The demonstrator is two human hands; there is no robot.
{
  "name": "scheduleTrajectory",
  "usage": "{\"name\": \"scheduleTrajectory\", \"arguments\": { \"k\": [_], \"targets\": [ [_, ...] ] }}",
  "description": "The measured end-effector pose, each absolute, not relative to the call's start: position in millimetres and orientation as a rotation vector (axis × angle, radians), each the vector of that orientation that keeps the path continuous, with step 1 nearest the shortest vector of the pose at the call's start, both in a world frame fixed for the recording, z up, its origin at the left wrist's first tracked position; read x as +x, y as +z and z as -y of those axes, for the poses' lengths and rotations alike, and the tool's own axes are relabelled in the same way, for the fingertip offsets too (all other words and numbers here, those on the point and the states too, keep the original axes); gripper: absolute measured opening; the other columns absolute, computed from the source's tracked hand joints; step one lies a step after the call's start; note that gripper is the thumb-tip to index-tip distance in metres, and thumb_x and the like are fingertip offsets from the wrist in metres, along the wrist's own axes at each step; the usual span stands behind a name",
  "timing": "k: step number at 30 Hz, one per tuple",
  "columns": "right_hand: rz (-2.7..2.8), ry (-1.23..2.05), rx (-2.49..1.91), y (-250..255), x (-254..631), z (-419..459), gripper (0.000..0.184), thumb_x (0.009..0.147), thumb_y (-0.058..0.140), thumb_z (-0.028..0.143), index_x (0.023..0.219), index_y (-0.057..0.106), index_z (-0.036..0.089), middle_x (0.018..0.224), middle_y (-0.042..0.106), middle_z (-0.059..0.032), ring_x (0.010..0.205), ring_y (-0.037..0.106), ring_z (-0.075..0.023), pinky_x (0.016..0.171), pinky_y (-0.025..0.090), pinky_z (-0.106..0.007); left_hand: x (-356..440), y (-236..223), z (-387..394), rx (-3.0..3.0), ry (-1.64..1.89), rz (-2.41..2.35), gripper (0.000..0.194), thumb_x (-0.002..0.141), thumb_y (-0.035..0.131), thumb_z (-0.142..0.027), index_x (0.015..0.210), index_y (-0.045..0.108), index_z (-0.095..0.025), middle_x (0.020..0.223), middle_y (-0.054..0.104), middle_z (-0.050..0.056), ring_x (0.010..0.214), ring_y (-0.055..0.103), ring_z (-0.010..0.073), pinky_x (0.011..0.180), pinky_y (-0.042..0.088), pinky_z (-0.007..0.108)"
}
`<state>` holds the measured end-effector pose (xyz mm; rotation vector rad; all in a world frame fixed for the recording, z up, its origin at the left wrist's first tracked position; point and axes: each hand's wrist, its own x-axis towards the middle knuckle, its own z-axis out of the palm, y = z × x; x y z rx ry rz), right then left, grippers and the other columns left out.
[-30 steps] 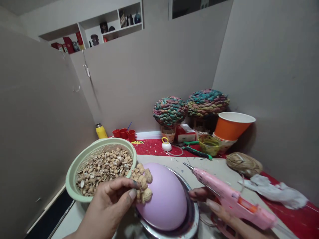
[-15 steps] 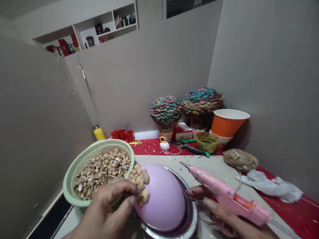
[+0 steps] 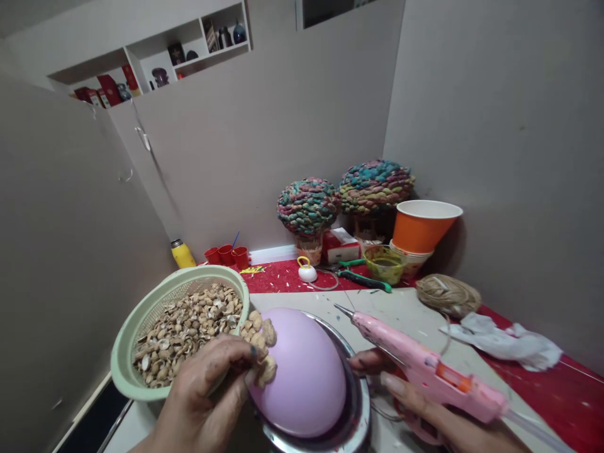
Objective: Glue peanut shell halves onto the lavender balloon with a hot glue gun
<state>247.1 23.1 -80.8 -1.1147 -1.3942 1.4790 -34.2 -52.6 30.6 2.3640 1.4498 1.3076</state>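
My left hand [image 3: 207, 387] is closed in a pinch at the left side of a smooth lilac balloon [image 3: 299, 371]. Between thumb and forefinger is a tan, wrinkled nut shell [image 3: 265, 371], partly hidden by the fingertips. A cluster of similar shells [image 3: 257, 330] lies against the balloon just above. The balloon sits in a round metal bowl [image 3: 363, 402]. On the right, my right hand [image 3: 401, 384] grips a pink hot glue gun [image 3: 425, 371], its metal nozzle pointing up and left, above the table and apart from the balloon.
A green colander [image 3: 120, 371] full of broken shells stands at the left. Behind are red cups [image 3: 226, 255], green-handled pliers [image 3: 363, 280], a yellow-stained bowl [image 3: 383, 264], an orange paper bucket [image 3: 422, 229] and two multicoloured ball-topped ornaments [image 3: 309, 204]. Twine [image 3: 448, 296] and white cloth [image 3: 514, 343] lie right.
The whole view has shifted slightly, so things appear a little further left. Both hands keep nearly the same pose, the left pinching at the shells, the right holding the hot glue gun.
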Motion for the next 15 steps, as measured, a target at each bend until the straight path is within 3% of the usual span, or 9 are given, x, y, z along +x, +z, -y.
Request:
{"name": "scheduleTrajectory", "arguments": {
  "k": [4, 8, 15],
  "targets": [
    [1.376, 1.485, -1.078, -80, 247, -23, 0.079, 0.083, 0.062, 0.064, 0.150, 0.029, 0.038, 0.112, 0.066, -0.0074, 0.068, 0.051, -0.0176, 0.047, 0.034, -0.023, -31, 33, 53, 2.218, 1.344, -1.471, 0.021, 0.085, 0.063, -0.011, 0.097, 0.064, -0.028, 0.090, 0.073, -0.004, 0.084, 0.070, 0.0105, 0.076, 0.055, 0.017],
    [1.388, 1.469, -1.090, -81, 247, -24, 0.078, 0.084, 0.063, 0.062, 0.150, 0.028, 0.038, 0.113, 0.066, -0.0067, 0.064, 0.049, -0.0154, 0.047, 0.035, -0.023, -29, 30, 52, 2.079, 1.330, -1.481, 0.018, 0.085, 0.063, -0.014, 0.097, 0.066, -0.027, 0.089, 0.075, -0.003, 0.081, 0.071, 0.0105, 0.072, 0.057, 0.016],
    [1.378, 1.481, -1.116, -80, 249, -23, 0.078, 0.083, 0.064, 0.061, 0.149, 0.029, 0.039, 0.112, 0.067, -0.0052, 0.060, 0.045, -0.0141, 0.048, 0.037, -0.023, -31, 16, 51, 2.164, 1.498, -1.454, 0.034, 0.084, 0.063, -0.007, 0.106, 0.063, -0.033, 0.093, 0.073, -0.005, 0.085, 0.070, 0.0100, 0.078, 0.055, 0.018]
  ]
}}
